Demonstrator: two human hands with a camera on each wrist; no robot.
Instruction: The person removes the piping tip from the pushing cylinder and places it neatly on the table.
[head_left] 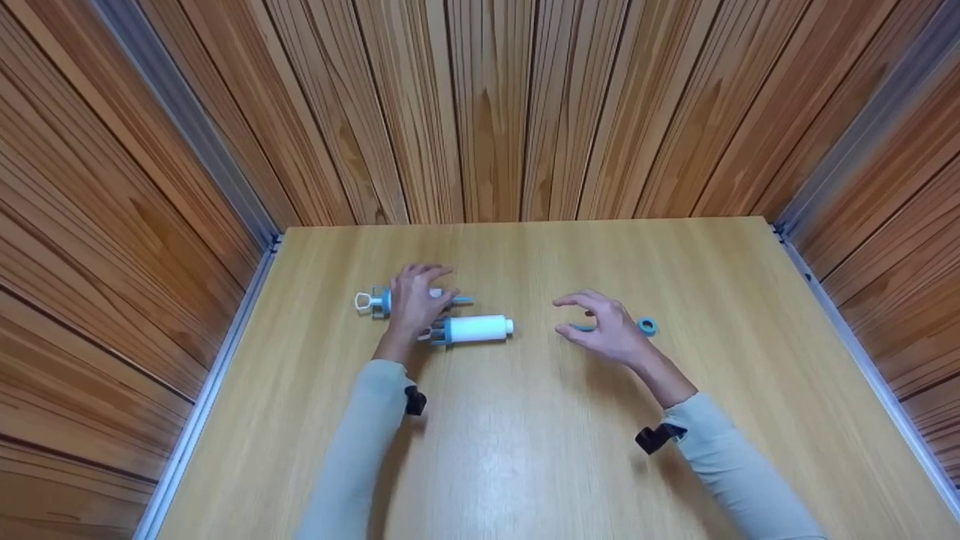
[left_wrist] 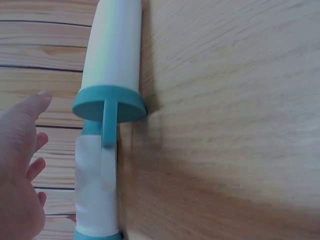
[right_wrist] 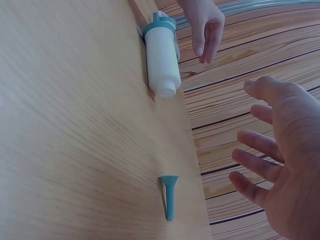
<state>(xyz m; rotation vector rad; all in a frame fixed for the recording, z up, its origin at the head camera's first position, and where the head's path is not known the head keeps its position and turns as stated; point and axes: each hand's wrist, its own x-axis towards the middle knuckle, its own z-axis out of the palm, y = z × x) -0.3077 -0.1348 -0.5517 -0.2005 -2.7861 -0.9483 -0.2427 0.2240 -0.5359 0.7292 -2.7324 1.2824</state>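
The right hand spreads its fingers loosely before a wooden wall. Apart from their tips, a teal piece with one flared end lies on the table. Farther from those fingers lies a white tube with a teal collar; the left hand's fingers hang beside it.

On desk: rear syringe at left; front syringe before it, slightly right; nozzle right of both; ring right of nozzle.
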